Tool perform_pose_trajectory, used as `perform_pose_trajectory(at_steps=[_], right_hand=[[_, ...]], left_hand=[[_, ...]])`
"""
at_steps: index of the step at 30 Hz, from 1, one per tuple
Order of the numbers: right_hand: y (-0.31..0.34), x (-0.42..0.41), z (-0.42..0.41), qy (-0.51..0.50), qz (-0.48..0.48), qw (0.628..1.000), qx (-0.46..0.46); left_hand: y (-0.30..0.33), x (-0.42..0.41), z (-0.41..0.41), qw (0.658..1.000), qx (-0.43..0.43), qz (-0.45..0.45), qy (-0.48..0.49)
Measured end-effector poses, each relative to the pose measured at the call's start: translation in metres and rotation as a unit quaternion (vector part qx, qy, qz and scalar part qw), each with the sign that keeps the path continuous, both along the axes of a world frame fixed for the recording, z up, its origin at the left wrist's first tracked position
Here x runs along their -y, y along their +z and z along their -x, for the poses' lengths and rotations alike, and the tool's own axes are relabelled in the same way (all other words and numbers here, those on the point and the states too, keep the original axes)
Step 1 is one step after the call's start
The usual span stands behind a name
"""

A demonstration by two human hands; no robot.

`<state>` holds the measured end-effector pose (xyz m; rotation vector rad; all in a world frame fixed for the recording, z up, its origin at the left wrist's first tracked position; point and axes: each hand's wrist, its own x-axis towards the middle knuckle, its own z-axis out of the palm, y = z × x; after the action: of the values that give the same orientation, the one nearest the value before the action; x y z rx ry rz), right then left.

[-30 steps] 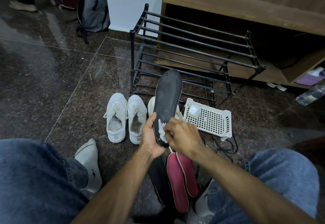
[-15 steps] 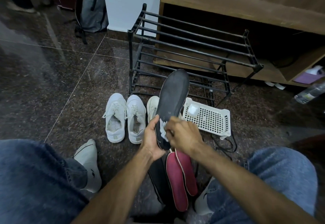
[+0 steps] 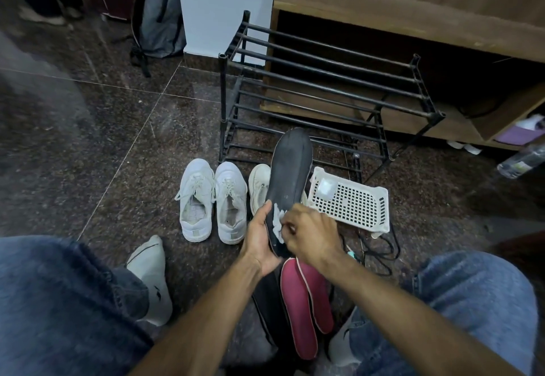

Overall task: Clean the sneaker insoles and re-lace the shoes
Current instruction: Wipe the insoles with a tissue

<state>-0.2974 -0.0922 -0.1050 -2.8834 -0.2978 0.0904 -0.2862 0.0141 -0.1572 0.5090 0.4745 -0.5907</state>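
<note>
My left hand (image 3: 259, 235) grips the heel end of a black insole (image 3: 290, 178), which stands tilted up with its toe pointing away. My right hand (image 3: 309, 232) pinches a crumpled white wipe (image 3: 278, 223) against the insole's lower face. Two red insoles (image 3: 303, 299) lie on the floor under my forearms, next to another black insole (image 3: 267, 308). A pair of white sneakers (image 3: 213, 200) stands to the left, and a third white sneaker (image 3: 259, 187) is partly hidden behind the held insole.
A white perforated plastic basket (image 3: 354, 201) lies right of the insole, with dark cords behind it. A black metal shoe rack (image 3: 324, 92) stands ahead, before a wooden cabinet (image 3: 413, 7). My socked feet (image 3: 153, 278) and jeans-covered knees frame the floor. A plastic bottle (image 3: 522, 162) lies far right.
The held insole has tilted a little to the right, and my right hand with the wipe has shifted slightly along its lower part.
</note>
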Motion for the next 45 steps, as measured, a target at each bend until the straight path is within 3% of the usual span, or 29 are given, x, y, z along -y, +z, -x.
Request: perform_pose_trajectory(at_steps=[3, 7, 12, 19, 22, 26, 31, 33, 37, 39, 45], right_hand=[[0.0, 0.007, -0.028, -0.065, -0.004, 0.997, 0.043], [0.002, 0.02, -0.05, -0.182, -0.11, 0.976, 0.033], [-0.01, 0.023, -0.027, -0.111, -0.171, 0.979, 0.026], [-0.005, 0.009, 0.003, 0.089, -0.065, 0.994, -0.015], [-0.001, 0.001, 0.007, 0.13, 0.015, 0.991, -0.011], [0.007, 0.008, -0.033, 0.028, 0.044, 0.998, 0.037], [0.016, 0.023, -0.068, -0.115, -0.03, 0.992, 0.046], [0.017, 0.019, -0.06, -0.114, -0.039, 0.991, 0.051], [0.006, -0.003, -0.008, 0.067, -0.013, 0.998, -0.001], [0.006, -0.006, -0.001, 0.099, 0.024, 0.995, -0.006], [0.024, 0.022, -0.065, -0.092, 0.024, 0.993, 0.064]], left_hand=[[0.001, 0.003, 0.0, 1.0, 0.026, 0.01, 0.003], [0.004, 0.001, 0.004, 0.999, 0.042, -0.012, 0.003], [0.002, -0.007, -0.001, 0.996, 0.092, -0.013, -0.005], [0.004, -0.015, -0.011, 0.996, 0.078, -0.05, -0.017], [0.001, -0.017, -0.009, 0.995, 0.048, -0.088, -0.027], [0.004, -0.012, -0.003, 0.996, 0.047, -0.072, -0.012], [0.006, -0.011, -0.005, 0.996, 0.066, -0.049, -0.027], [0.008, -0.009, -0.006, 0.996, 0.072, -0.044, -0.023], [0.003, -0.009, -0.005, 0.996, 0.038, -0.077, 0.001], [0.003, -0.008, -0.005, 0.995, 0.036, -0.094, 0.006], [0.014, -0.003, 0.006, 0.996, 0.064, -0.055, -0.044]])
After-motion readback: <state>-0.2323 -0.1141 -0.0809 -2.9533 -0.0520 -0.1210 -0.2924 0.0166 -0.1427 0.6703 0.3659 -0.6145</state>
